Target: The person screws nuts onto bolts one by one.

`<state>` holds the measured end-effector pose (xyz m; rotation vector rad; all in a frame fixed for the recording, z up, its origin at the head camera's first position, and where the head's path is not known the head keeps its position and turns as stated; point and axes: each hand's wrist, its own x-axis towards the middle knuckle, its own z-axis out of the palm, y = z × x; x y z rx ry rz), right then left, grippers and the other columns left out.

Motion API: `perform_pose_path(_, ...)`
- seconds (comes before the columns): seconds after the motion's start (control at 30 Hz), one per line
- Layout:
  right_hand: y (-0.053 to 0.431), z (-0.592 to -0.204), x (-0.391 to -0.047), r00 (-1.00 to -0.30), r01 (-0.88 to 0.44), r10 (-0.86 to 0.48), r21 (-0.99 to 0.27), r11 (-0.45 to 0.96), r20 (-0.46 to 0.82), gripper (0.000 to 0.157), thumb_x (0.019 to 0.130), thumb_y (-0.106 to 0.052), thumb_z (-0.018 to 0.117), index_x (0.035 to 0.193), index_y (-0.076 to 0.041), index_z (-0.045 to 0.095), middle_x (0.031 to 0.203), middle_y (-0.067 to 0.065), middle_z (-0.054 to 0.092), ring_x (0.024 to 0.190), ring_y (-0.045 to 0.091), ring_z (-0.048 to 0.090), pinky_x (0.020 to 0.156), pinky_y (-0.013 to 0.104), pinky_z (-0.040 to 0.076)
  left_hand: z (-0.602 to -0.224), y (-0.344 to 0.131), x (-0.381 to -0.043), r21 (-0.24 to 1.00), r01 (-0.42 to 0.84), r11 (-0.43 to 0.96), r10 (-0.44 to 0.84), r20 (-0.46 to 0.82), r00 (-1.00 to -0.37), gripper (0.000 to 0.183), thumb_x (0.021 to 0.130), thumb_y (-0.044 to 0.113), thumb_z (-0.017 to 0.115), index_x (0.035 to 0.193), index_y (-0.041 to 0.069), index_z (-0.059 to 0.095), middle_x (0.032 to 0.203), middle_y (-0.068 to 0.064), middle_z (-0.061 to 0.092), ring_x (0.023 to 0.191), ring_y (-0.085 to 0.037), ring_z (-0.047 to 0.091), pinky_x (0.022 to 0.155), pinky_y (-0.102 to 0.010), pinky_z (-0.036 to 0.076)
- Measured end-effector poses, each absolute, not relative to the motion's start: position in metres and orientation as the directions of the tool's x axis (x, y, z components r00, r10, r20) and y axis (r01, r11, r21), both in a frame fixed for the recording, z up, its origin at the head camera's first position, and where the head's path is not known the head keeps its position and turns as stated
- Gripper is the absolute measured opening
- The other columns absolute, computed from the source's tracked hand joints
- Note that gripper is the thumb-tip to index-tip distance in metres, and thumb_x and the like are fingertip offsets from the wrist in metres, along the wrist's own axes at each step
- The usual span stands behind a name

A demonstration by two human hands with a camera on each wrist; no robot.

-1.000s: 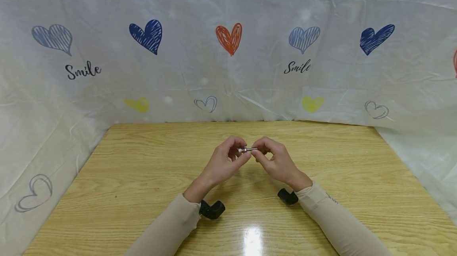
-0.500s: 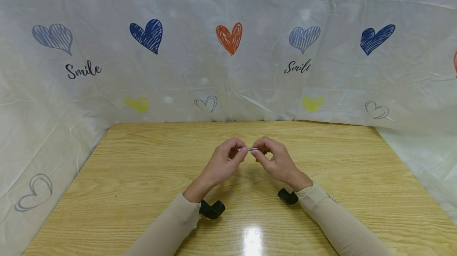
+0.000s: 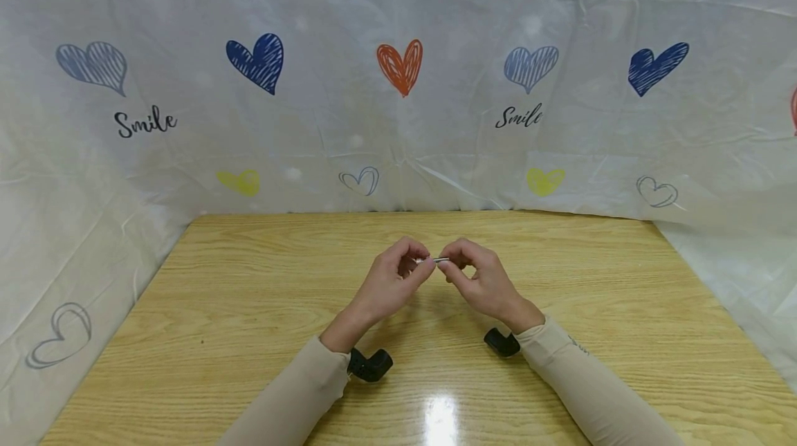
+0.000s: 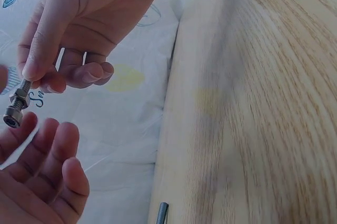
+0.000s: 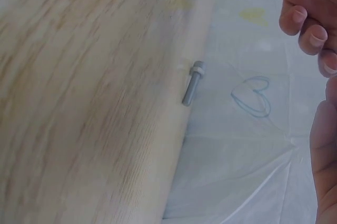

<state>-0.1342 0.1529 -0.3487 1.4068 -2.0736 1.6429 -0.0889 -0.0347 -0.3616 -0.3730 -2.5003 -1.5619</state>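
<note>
A small socket-head bolt [image 3: 441,259] lies sideways between the two hands above the table. In the left wrist view a nut [image 4: 21,95] sits on its thread near the round head. My right hand [image 3: 488,283] pinches the threaded end between thumb and fingertips. My left hand [image 3: 389,285] is at the head end, its thumb and curled fingertips around the nut; the thumb hides most of it in the head view.
A second bolt with a nut [image 5: 195,82] lies on the wooden table [image 3: 249,335] in the right wrist view. Black wrist devices [image 3: 371,366] sit under both forearms. A white cloth with printed hearts [image 3: 398,135] hangs behind the table and along its sides.
My left thumb has moved up over the bolt, hiding the nut and head that showed a second ago, and shifted slightly along it. The right hand keeps its place.
</note>
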Motion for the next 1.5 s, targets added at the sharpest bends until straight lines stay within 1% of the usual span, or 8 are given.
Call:
perform_pose_path(0.13, 0.153, -0.347, -0.134, -0.553, -0.727, -0.565, -0.686, -0.032, 0.612, 0.009, 0.089, 0.01, 0.06, 0.093, 0.002, 0.059, 0.073, 0.007, 0.059, 0.061, 0.028, 0.057, 0.056, 0.035, 0.049, -0.341, -0.03, -0.078, 0.838, 0.345, 0.422, 0.15, 0.311, -0.939, 0.019, 0.093, 0.014, 0.064, 0.109, 0.007, 0.055, 0.096, -0.009, 0.06, 0.079, -0.02, 0.058, 0.066, -0.034, 0.048)
perform_pose_path(0.23, 0.153, -0.348, -0.134, -0.549, -0.73, -0.565, -0.683, -0.036, 0.616, 0.01, 0.088, 0.012, 0.06, 0.093, 0.003, 0.059, 0.073, 0.007, 0.059, 0.06, 0.028, 0.057, 0.055, 0.035, 0.049, -0.325, -0.025, -0.07, 0.827, 0.383, 0.413, 0.163, 0.347, -0.924, 0.016, 0.091, 0.0, 0.063, 0.105, -0.001, 0.055, 0.09, -0.017, 0.059, 0.075, -0.026, 0.055, 0.064, -0.035, 0.046)
perform_pose_path(0.33, 0.153, -0.348, -0.135, -0.544, -0.731, -0.565, -0.681, -0.042, 0.62, 0.011, 0.088, 0.012, 0.06, 0.093, 0.003, 0.059, 0.073, 0.008, 0.059, 0.06, 0.027, 0.057, 0.055, 0.034, 0.049, -0.324, -0.025, -0.07, 0.82, 0.408, 0.402, 0.165, 0.373, -0.913, 0.013, 0.09, -0.004, 0.061, 0.101, -0.004, 0.055, 0.083, -0.015, 0.057, 0.071, -0.028, 0.052, 0.061, -0.034, 0.044)
perform_pose_path(0.5, 0.153, -0.348, -0.135, -0.548, -0.73, -0.565, -0.683, -0.037, 0.616, 0.009, 0.088, 0.011, 0.06, 0.093, 0.003, 0.059, 0.074, 0.006, 0.059, 0.06, 0.028, 0.057, 0.055, 0.035, 0.049, -0.324, -0.024, -0.069, 0.832, 0.378, 0.405, 0.148, 0.348, -0.926, 0.006, 0.094, 0.0, 0.058, 0.099, -0.003, 0.058, 0.085, -0.013, 0.057, 0.071, -0.027, 0.05, 0.063, -0.034, 0.043)
perform_pose_path(0.67, 0.153, -0.348, -0.134, -0.549, -0.729, -0.567, -0.683, -0.034, 0.614, 0.008, 0.088, 0.011, 0.06, 0.093, 0.004, 0.059, 0.074, 0.005, 0.059, 0.06, 0.026, 0.056, 0.055, 0.035, 0.049, -0.325, -0.024, -0.068, 0.839, 0.341, 0.425, 0.126, 0.318, -0.94, 0.009, 0.097, 0.007, 0.055, 0.098, 0.001, 0.062, 0.084, -0.009, 0.055, 0.071, -0.025, 0.049, 0.066, -0.036, 0.043)
perform_pose_path(1.03, 0.153, -0.349, -0.134, -0.55, -0.729, -0.567, -0.684, -0.032, 0.613, 0.008, 0.088, 0.01, 0.06, 0.093, 0.003, 0.059, 0.073, 0.005, 0.059, 0.06, 0.026, 0.057, 0.055, 0.035, 0.049, -0.328, -0.025, -0.069, 0.849, 0.322, 0.42, 0.097, 0.31, -0.946, 0.01, 0.095, 0.011, 0.06, 0.101, 0.003, 0.062, 0.087, -0.005, 0.057, 0.074, -0.023, 0.051, 0.067, -0.035, 0.044)
perform_pose_path(1.23, 0.153, -0.348, -0.134, -0.546, -0.735, -0.561, -0.677, -0.037, 0.622, 0.01, 0.087, 0.012, 0.061, 0.092, 0.003, 0.059, 0.074, 0.006, 0.059, 0.06, 0.028, 0.058, 0.055, 0.034, 0.049, -0.327, -0.025, -0.069, 0.831, 0.377, 0.408, 0.113, 0.363, -0.925, 0.019, 0.088, 0.003, 0.067, 0.103, 0.001, 0.056, 0.092, -0.013, 0.059, 0.075, -0.023, 0.056, 0.064, -0.034, 0.046)
perform_pose_path(1.5, 0.152, -0.348, -0.134, -0.546, -0.731, -0.568, -0.681, -0.035, 0.616, 0.01, 0.088, 0.012, 0.06, 0.093, 0.003, 0.059, 0.074, 0.007, 0.059, 0.061, 0.025, 0.057, 0.057, 0.034, 0.05, -0.327, -0.025, -0.07, 0.802, 0.425, 0.42, 0.129, 0.411, -0.903, 0.012, 0.088, -0.005, 0.064, 0.097, -0.003, 0.056, 0.086, -0.014, 0.057, 0.07, -0.024, 0.053, 0.061, -0.033, 0.043)
